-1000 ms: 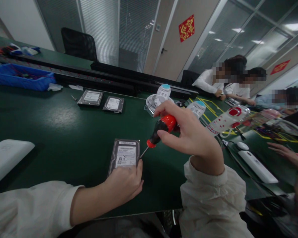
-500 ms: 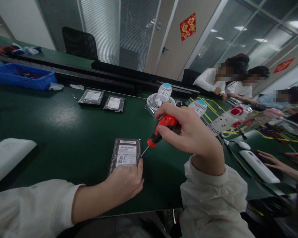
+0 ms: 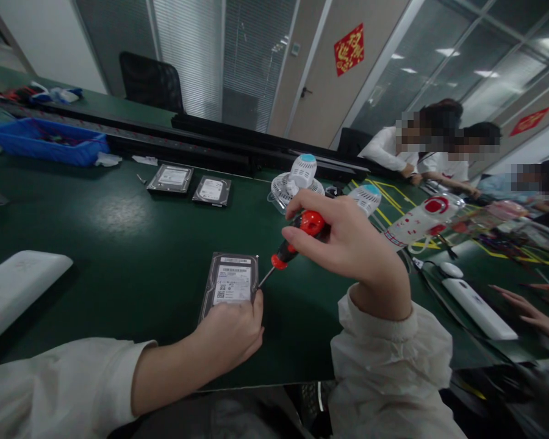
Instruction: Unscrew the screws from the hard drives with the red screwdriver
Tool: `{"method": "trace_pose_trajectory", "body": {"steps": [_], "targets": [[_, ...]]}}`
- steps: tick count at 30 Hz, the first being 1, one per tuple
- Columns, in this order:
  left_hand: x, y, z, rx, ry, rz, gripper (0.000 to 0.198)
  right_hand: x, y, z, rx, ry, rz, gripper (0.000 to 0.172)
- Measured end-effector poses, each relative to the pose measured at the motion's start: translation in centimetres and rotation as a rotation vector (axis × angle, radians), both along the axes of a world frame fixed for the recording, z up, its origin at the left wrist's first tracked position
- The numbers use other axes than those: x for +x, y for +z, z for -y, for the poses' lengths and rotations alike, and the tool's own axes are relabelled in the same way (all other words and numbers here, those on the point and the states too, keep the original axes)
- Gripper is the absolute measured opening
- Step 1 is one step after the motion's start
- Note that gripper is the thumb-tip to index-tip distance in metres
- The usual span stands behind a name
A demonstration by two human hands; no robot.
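A hard drive [image 3: 232, 277] with a white label lies on the green tabletop in front of me. My left hand [image 3: 231, 332] grips its near end, the index finger along the right edge close to the screwdriver tip. My right hand [image 3: 348, 238] is closed around the red and black handle of a screwdriver [image 3: 281, 255]. The screwdriver slants down to the left, its tip at the drive's right edge. Whether the tip sits in a screw is too small to tell. Two more hard drives, one on the left [image 3: 171, 178] and one on the right [image 3: 211, 190], lie farther back.
White fans [image 3: 297, 180] stand beyond my right hand. To the right are a white and red bottle [image 3: 423, 219], a white power strip [image 3: 478, 308] and another person's hand [image 3: 531, 311]. A white device [image 3: 25, 289] and a blue bin [image 3: 50, 143] are at left.
The thumb and fingers of my right hand have shifted slightly around the screwdriver handle, and the handle has turned a little. My left hand and the hard drive stay in place.
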State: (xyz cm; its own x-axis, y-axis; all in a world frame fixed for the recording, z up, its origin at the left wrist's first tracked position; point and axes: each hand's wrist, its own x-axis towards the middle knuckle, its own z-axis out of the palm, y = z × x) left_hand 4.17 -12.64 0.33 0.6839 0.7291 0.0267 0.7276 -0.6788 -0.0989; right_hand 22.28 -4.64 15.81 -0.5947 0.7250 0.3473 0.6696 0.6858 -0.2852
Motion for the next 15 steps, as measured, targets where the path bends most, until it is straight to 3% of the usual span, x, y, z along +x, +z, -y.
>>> {"method": "trace_pose_trajectory", "body": {"steps": [3,10,15], "targets": [[0.4,0.8,0.4,-0.071,0.054,-0.032,0.058,-0.1,-0.1,-0.1,-0.002,0.002,-0.041,0.029],[1.5,1.9,2.3,-0.219,0.256,0.060,0.057,0.0,-0.2,-0.2,0.037,0.095,-0.086,0.021],[-1.0,1.6,4.8,-0.432,0.091,0.289,0.042,0.2,0.0,0.1,0.032,0.144,-0.019,0.016]]}}
